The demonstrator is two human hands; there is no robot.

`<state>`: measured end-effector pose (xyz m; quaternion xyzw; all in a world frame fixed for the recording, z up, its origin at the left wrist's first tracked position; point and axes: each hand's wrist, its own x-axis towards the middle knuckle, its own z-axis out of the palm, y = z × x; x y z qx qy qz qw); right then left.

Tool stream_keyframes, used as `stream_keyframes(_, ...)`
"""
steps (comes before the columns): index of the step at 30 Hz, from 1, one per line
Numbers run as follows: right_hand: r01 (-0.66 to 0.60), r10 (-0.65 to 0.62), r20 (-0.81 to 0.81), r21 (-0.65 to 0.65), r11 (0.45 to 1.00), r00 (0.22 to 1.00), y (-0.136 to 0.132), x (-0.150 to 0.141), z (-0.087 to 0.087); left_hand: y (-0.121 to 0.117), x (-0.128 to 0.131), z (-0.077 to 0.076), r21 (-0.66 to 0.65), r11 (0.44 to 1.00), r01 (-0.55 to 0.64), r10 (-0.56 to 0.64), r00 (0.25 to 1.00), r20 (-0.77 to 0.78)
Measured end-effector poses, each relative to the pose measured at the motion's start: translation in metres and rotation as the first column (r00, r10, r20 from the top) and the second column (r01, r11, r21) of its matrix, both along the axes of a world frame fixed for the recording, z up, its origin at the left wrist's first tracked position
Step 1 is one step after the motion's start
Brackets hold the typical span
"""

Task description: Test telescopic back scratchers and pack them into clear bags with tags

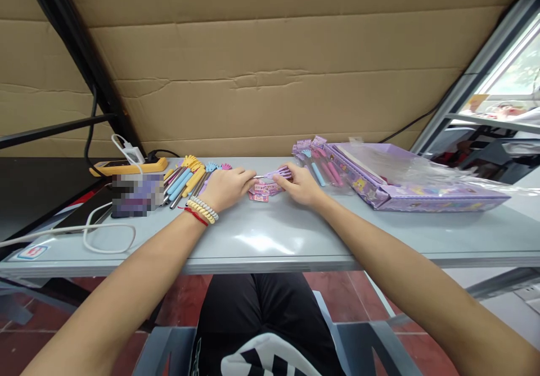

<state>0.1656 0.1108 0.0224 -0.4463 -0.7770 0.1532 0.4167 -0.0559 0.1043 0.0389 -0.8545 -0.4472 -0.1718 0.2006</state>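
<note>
Between my two hands is a purple back scratcher (278, 173) with a hand-shaped head and a thin metal rod. My left hand (228, 188) is closed around its rod end, which the fingers mostly hide. My right hand (301, 184) pinches the purple head. Beneath it lie small pink printed cards (259, 195). Left of my left hand is a pile of similar back scratchers (185, 179) with yellow, blue, pink and purple parts. Beyond my right hand, several clear-bagged back scratchers (324, 168) in blue and pink lie side by side.
A purple printed box (434, 201) with clear plastic film (405, 168) stands on the right of the grey table (270, 241). On the left are a yellow power strip (130, 166), a white cable (107, 227) and a blurred-out item (137, 195). Cardboard (270, 83) stands behind.
</note>
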Motion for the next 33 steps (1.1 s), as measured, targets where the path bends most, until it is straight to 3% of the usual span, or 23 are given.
stream_keyframes(7,0.026,-0.026,0.001,-0.014,1.0,1.0,-0.001,-0.002,0.002,-0.003,0.006,0.002,-0.013,0.999,0.035,-0.035,0.999,-0.033)
stream_keyframes(13,0.131,-0.131,0.051,0.002,0.991,0.99,-0.003,-0.008,0.005,-0.006,0.015,-0.002,-0.022,0.998,0.062,-0.063,0.996,-0.068)
stream_keyframes(19,0.215,-0.2,-0.192,0.061,0.975,0.961,-0.003,-0.004,0.014,-0.003,0.015,0.006,0.002,1.0,0.001,-0.001,1.0,0.028)
stream_keyframes(21,0.284,-0.243,-0.336,0.079,0.955,0.91,0.001,0.009,0.021,0.006,0.0,0.013,0.045,0.998,-0.039,0.035,0.995,0.088)
stream_keyframes(23,0.381,-0.3,-0.504,0.062,0.923,0.81,0.005,0.03,0.031,0.017,-0.024,0.02,0.095,0.993,-0.074,0.06,0.988,0.139)
stream_keyframes(27,0.593,-0.391,-0.776,-0.028,0.805,0.495,0.011,0.077,0.048,0.036,-0.081,0.027,0.161,0.95,-0.266,0.201,0.921,0.335)
stream_keyframes(29,0.633,-0.393,-0.809,-0.033,0.773,0.438,0.011,0.091,0.053,0.04,-0.097,0.028,0.167,0.942,-0.291,0.209,0.898,0.388)
stream_keyframes(33,0.663,-0.352,-0.842,0.007,0.749,0.408,0.011,0.096,0.057,0.043,-0.106,0.03,0.17,0.939,-0.299,0.199,0.875,0.441)
